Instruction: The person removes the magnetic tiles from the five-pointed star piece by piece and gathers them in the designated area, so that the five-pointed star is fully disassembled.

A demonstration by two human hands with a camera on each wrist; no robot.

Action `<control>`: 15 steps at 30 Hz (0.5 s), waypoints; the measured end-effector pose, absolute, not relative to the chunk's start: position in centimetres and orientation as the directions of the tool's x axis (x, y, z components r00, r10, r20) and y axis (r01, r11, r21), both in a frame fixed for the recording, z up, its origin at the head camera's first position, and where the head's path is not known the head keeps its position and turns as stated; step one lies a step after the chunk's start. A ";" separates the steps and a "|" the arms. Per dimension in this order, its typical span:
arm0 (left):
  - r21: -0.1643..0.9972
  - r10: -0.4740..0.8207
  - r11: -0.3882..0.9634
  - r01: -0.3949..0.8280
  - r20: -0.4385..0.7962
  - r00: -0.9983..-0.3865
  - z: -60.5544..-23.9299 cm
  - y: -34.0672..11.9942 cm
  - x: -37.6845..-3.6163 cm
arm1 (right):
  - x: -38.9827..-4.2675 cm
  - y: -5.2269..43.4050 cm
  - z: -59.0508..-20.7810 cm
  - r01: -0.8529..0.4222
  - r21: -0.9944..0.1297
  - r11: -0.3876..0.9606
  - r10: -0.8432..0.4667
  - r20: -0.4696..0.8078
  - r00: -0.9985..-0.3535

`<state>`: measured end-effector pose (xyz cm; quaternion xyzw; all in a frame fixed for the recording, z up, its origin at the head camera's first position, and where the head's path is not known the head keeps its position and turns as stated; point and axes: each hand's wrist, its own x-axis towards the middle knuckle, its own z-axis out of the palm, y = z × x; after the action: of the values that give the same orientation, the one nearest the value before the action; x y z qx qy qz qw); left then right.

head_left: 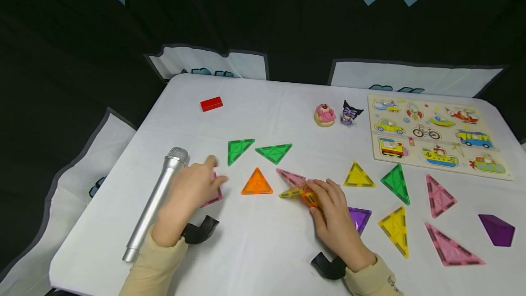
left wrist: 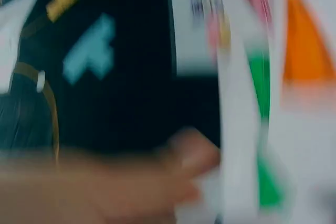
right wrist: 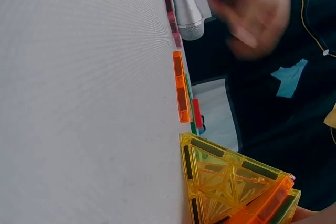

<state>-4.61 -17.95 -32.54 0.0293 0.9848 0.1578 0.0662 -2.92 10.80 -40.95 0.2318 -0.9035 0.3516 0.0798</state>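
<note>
My right hand (head_left: 334, 216) grips a cluster of translucent magnetic tiles. An orange tile (head_left: 311, 198), a yellow tile (head_left: 291, 192) and a pink tile (head_left: 292, 177) show in it. Up close in the right wrist view, the yellow triangle (right wrist: 210, 182) leans up from the table with an orange edge (right wrist: 270, 203) against it. My left hand (head_left: 193, 188) is raised with loosely spread fingers and holds nothing. Beneath it, a pink tile (head_left: 213, 200) is partly covered. Between the hands lies an orange triangle (head_left: 257, 182). The left hand (left wrist: 105, 187) is blurred in its own wrist view.
A silver microphone (head_left: 152, 209) lies by the left forearm. Two green triangles (head_left: 274, 152) and a red block (head_left: 211, 104) are farther back. Right of the right hand lie several loose tiles, including a yellow triangle (head_left: 396, 231). Two figurines (head_left: 324, 115) stand near a vehicle puzzle board (head_left: 435, 134).
</note>
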 end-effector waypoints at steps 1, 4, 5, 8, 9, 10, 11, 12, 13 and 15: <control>0.394 0.176 0.911 0.121 -0.106 -0.979 -32.8 -16.7 -5.2 | -3.0 10.9 -41.0 -0.478 -0.597 0.644 -0.359 0.315 -0.878; 0.635 0.408 0.727 0.259 -0.097 -0.908 -34.3 -12.9 -6.9 | -3.1 11.1 -41.1 -0.482 -0.594 0.644 -0.354 0.327 -0.876; 0.678 0.451 0.680 0.280 -0.086 -0.888 -34.9 -11.8 -7.3 | -3.1 11.1 -41.1 -0.488 -0.595 0.639 -0.354 0.336 -0.873; 0.727 0.472 0.621 0.295 -0.047 -0.880 -36.8 -9.4 -7.9 | -3.1 10.9 -41.3 -0.503 -0.591 0.631 -0.358 0.353 -0.864; 0.744 0.461 0.606 0.280 -0.042 -0.886 -37.2 -8.9 -8.0 | -3.1 10.9 -41.4 -0.507 -0.590 0.628 -0.359 0.357 -0.862; 0.761 0.449 0.590 0.270 -0.031 -0.893 -37.6 -8.6 -8.0 | -3.1 10.8 -41.4 -0.513 -0.589 0.624 -0.361 0.365 -0.858; 0.771 0.426 0.583 0.255 -0.024 -0.904 -37.9 -8.3 -7.9 | -3.1 10.7 -41.4 -0.516 -0.589 0.622 -0.361 0.369 -0.857; 0.776 0.407 0.581 0.246 -0.015 -0.913 -38.1 -8.0 -7.9 | -3.1 10.7 -41.4 -0.514 -0.587 0.625 -0.362 0.366 -0.857; 0.780 0.392 0.576 0.245 -0.001 -0.920 -38.2 -7.8 -7.9 | -3.1 10.7 -41.4 -0.514 -0.588 0.625 -0.361 0.367 -0.858; 0.789 0.371 0.563 0.248 0.026 -0.928 -38.4 -7.4 -7.9 | -3.1 10.8 -41.4 -0.514 -0.587 0.625 -0.361 0.367 -0.857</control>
<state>-7.89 -7.43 -38.39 0.1755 0.8811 0.4333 0.0713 -3.15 10.75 -41.43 0.2446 -0.8950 0.3571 0.1072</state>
